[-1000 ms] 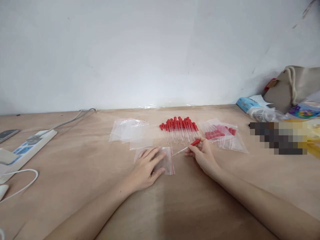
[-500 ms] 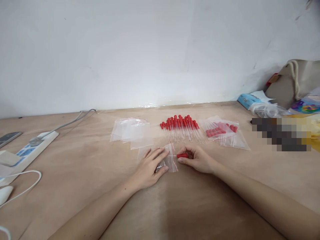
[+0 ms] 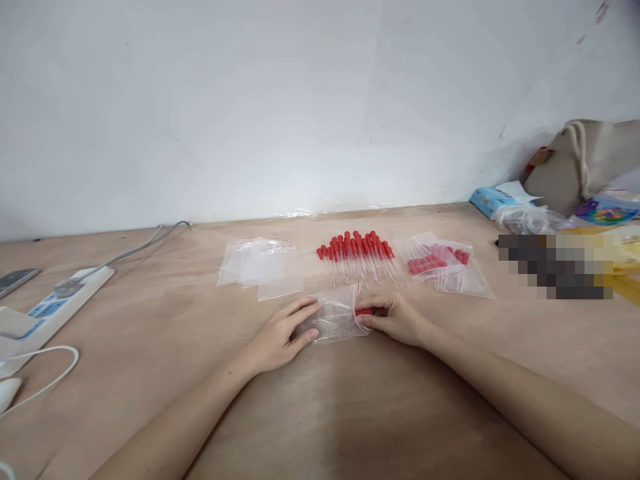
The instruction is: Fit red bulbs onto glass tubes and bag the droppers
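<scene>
A clear zip bag [image 3: 334,319] lies on the table in front of me, its mouth facing right. My right hand [image 3: 395,319] pinches a dropper by its red rubber bulb [image 3: 365,311] at that mouth; the dropper's thin tube is hard to make out inside the plastic. At the bag's left end rests my left hand [image 3: 287,335], fingers apart, thumb and fingertips along its edge. Behind the bag lies a pile of red-bulbed droppers [image 3: 356,250]. To the right of the pile are zip bags with droppers inside [image 3: 443,263]. Flat zip bags [image 3: 257,267] lie to the left.
A white power strip [image 3: 60,307] with cables and a phone [image 3: 17,281] lie at the left. On the right are a blue tissue pack [image 3: 493,200], a beige bag with a rope handle [image 3: 600,157] and a blurred-out dark item [image 3: 555,265]. A white wall [image 3: 300,113] stands behind the table.
My left hand has slid left off the bag's middle to its left end. My right hand has pushed the dropper leftward into the bag's mouth, and the bag has bunched up.
</scene>
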A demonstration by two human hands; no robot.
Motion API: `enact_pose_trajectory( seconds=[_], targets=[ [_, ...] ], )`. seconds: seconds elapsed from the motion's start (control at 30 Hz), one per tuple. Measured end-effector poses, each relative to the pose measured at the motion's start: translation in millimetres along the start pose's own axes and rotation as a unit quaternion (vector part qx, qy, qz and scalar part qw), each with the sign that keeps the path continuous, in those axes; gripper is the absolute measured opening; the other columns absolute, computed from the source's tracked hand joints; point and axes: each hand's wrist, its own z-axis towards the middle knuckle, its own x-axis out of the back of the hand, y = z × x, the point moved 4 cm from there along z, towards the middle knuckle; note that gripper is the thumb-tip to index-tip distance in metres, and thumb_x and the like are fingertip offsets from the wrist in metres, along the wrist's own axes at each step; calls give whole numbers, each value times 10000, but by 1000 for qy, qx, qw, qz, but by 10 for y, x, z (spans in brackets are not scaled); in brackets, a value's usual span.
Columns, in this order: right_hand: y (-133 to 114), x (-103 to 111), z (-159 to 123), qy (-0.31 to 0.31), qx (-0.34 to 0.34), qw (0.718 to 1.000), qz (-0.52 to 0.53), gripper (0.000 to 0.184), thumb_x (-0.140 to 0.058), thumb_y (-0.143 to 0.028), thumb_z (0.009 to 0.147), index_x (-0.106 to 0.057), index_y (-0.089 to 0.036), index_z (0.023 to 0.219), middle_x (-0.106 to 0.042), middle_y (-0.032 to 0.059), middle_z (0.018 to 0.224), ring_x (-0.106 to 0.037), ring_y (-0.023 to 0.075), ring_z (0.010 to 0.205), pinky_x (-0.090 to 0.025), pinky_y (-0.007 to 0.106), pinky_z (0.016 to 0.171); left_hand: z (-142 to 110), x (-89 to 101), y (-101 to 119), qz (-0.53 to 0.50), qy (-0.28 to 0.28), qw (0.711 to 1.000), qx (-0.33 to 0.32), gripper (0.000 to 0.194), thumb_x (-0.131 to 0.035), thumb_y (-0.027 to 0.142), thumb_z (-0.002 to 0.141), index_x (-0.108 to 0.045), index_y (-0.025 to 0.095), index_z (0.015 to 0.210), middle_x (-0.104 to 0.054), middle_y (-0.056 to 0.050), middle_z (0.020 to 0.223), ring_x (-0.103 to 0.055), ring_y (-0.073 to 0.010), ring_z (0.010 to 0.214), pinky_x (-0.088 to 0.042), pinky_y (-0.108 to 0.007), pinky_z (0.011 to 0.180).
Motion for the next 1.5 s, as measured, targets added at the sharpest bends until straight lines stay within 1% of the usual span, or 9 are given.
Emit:
enact_pose_trajectory(
  seconds=[0.17,0.33,0.5,0.7,0.77,0.9,1.13,1.37,1.5],
  targets=[
    [40,106,-58,-74,-17,995,67,256,-569,-328,749,-589,-210,976,-601,18,900,-566,139,815,-463,282,729,-9,-33,-49,12,7,1000,-13,417,-445,314,862,-423,256,1275,-430,-68,1321,-401,-212,1209,-358,-408,998],
    [210,171,-26,2,-95,984,149,332,-648,-363,677,-533,-173,924,-621,17,787,-586,119,703,-473,272,655,-11,-28,-41,17,22,1000,-11,438,-462,336,854,-408,242,1278,-462,-61,1299,-414,-201,1201,-365,-385,999],
    [203,66,22,66,-96,989,89,240,-603,-398,715,-555,-163,698,-518,-41,524,-480,82,477,-387,215,476,-18,-26,-44,1,16,1000,-12,444,-464,352,852,-405,238,1277,-469,-69,1291,-434,-205,1183,-380,-387,982],
    [80,125,19,29,-44,998,-40,275,-463,-382,802,-638,-179,739,-589,-7,636,-515,110,576,-385,224,525,-4,-40,-21,5,-9,1000,-24,402,-431,338,872,-433,263,1266,-452,-55,1304,-391,-205,1216,-360,-385,1001],
    [71,323,46,96,-60,989,-98,234,-492,-362,773,-635,-179,745,-619,4,676,-535,124,600,-399,236,549,-4,-44,-9,24,-23,999,-28,367,-407,327,883,-461,292,1245,-428,-39,1321,-368,-211,1231,-356,-396,1002],
    [85,749,235,263,-76,933,-233,171,-564,-295,689,-615,-168,792,-631,23,722,-536,135,610,-415,260,603,-10,-52,33,70,-49,995,-58,357,-352,270,906,-455,356,1237,-357,-10,1364,-294,-226,1268,-324,-433,1011],
    [318,1041,823,356,-133,873,-306,387,-538,-344,711,-599,-107,1010,-623,109,857,-567,210,807,-417,323,751,-5,-66,29,94,-51,992,-69,367,-338,277,912,-423,347,1262,-336,-14,1376,-287,-223,1269,-299,-436,1026],
    [469,1125,1016,400,-162,873,-227,208,-568,-326,672,-665,-164,758,-626,91,841,-572,219,822,-417,345,774,-2,-72,10,88,-45,993,-66,393,-347,318,909,-371,296,1301,-366,-22,1370,-291,-201,1276,-282,-416,1047],
    [405,1203,979,428,-129,876,-179,257,-515,-362,729,-605,-141,822,-627,72,815,-576,170,758,-444,307,712,-1,-71,10,84,-50,994,-48,418,-348,341,907,-336,278,1320,-365,-28,1370,-286,-198,1278,-276,-412,1052]
  ],
)
